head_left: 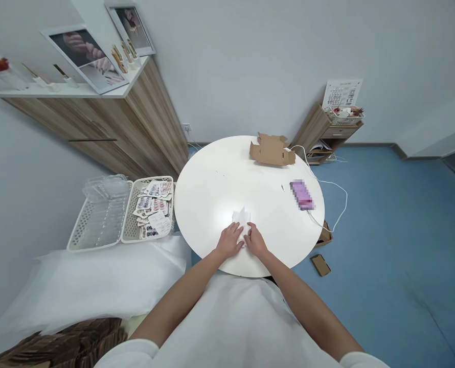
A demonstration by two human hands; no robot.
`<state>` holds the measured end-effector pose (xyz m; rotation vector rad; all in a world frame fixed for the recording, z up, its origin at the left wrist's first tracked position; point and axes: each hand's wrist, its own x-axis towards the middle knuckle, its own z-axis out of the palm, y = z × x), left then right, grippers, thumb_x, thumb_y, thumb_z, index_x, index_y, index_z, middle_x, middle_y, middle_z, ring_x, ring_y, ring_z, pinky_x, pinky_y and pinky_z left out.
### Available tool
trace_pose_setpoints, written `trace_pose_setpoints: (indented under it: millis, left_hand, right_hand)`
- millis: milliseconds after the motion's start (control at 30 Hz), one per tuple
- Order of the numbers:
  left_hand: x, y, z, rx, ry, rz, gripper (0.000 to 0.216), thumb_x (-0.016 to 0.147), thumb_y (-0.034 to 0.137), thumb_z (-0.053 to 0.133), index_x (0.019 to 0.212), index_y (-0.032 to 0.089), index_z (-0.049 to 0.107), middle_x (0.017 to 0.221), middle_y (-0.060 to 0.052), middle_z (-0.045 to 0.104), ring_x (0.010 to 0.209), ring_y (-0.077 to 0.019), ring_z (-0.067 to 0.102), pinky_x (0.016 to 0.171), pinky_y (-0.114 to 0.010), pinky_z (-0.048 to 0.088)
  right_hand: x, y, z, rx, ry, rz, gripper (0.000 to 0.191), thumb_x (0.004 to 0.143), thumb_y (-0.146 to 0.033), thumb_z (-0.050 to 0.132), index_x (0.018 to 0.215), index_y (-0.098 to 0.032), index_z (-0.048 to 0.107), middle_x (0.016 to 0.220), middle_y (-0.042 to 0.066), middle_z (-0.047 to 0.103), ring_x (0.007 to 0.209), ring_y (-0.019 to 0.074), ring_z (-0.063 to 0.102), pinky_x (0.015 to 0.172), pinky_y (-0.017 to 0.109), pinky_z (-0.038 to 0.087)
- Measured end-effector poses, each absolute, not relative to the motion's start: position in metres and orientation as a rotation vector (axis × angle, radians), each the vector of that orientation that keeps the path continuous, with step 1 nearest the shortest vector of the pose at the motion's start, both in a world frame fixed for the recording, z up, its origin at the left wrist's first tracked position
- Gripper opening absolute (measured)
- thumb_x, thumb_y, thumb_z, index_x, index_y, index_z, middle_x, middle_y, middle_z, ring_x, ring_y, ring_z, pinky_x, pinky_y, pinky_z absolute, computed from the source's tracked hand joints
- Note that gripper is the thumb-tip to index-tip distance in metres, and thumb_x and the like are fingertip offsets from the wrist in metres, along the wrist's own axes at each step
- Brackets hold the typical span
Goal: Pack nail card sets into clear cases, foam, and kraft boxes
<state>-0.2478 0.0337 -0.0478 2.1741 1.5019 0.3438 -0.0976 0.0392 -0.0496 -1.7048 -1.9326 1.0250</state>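
A small white foam sheet (242, 217), folded into a packet, lies near the front edge of the round white table (200, 179). My left hand (229, 240) presses over its left side, with the fingers curled onto it. On the other side, my right hand (255, 241) grips the right edge between thumb and fingers. Both hands are close together, their fingertips nearly meeting. Whatever may be inside the folds is hidden.
An unfolded brown cardboard box (272, 150) and a purple phone (301, 194) with a white cable lie on the table. At left stand a basket of nail sets (127, 225), a basket of clear plastic cases (76, 232) and white sheets (108, 278). A small box (320, 265) lies on the floor.
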Motion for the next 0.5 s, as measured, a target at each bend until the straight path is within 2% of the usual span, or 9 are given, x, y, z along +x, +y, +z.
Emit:
trace_pose_setpoints:
  millis: [100, 167, 267, 367, 500]
  left_hand:
    - [-0.248, 0.034, -0.048, 2.186, 1.501, 0.295, 0.048, 0.075, 0.033, 0.050, 0.121, 0.024, 0.040, 0.132, -0.007, 0.037, 0.124, -0.0267, 0.028, 0.097, -0.044, 0.025]
    - [-0.251, 0.034, -0.047, 2.193, 1.477, 0.270, 0.049, 0.074, 0.035, 0.050, 0.121, 0.025, 0.040, 0.132, -0.008, 0.038, 0.124, -0.0269, 0.027, 0.098, -0.045, 0.023]
    - [-0.257, 0.038, -0.045, 2.184, 1.442, 0.251, 0.052, 0.073, 0.038, 0.051, 0.122, 0.027, 0.038, 0.132, -0.007, 0.037, 0.124, -0.0274, 0.027, 0.098, -0.047, 0.021]
    - [-0.259, 0.043, -0.043, 2.162, 1.398, 0.259, 0.052, 0.071, 0.038, 0.053, 0.120, 0.028, 0.040, 0.130, -0.006, 0.039, 0.122, -0.0272, 0.029, 0.097, -0.046, 0.024]
    - [-0.261, 0.041, -0.040, 2.129, 1.331, 0.326, 0.053, 0.068, 0.038, 0.057, 0.117, 0.026, 0.043, 0.124, -0.007, 0.044, 0.116, -0.0265, 0.036, 0.093, -0.041, 0.030]
  right_hand:
    - [-0.092, 0.034, -0.044, -1.521, -2.190, 0.781, 0.049, 0.074, -0.032, 0.050, 0.120, -0.020, 0.036, 0.121, 0.012, 0.043, 0.112, 0.0248, 0.041, 0.089, 0.040, 0.036]
    - [-0.089, 0.037, -0.043, -1.424, -2.336, 0.766, 0.054, 0.072, -0.037, 0.053, 0.121, -0.020, 0.037, 0.130, 0.012, 0.036, 0.121, 0.0269, 0.031, 0.095, 0.043, 0.031]
    - [-0.086, 0.046, -0.048, -1.323, -2.517, 0.851, 0.074, 0.066, -0.043, 0.060, 0.128, -0.017, 0.028, 0.135, 0.013, 0.030, 0.126, 0.0283, 0.023, 0.099, 0.044, 0.027]
    - [-0.087, 0.050, -0.056, -1.314, -2.639, 0.836, 0.094, 0.057, -0.038, 0.069, 0.133, -0.014, 0.018, 0.137, 0.015, 0.026, 0.128, 0.0303, 0.018, 0.100, 0.044, 0.027]
    - [-0.095, 0.041, -0.063, -1.374, -2.664, 0.654, 0.084, 0.064, -0.025, 0.062, 0.133, -0.013, 0.014, 0.135, 0.016, 0.030, 0.126, 0.0300, 0.023, 0.099, 0.045, 0.028]
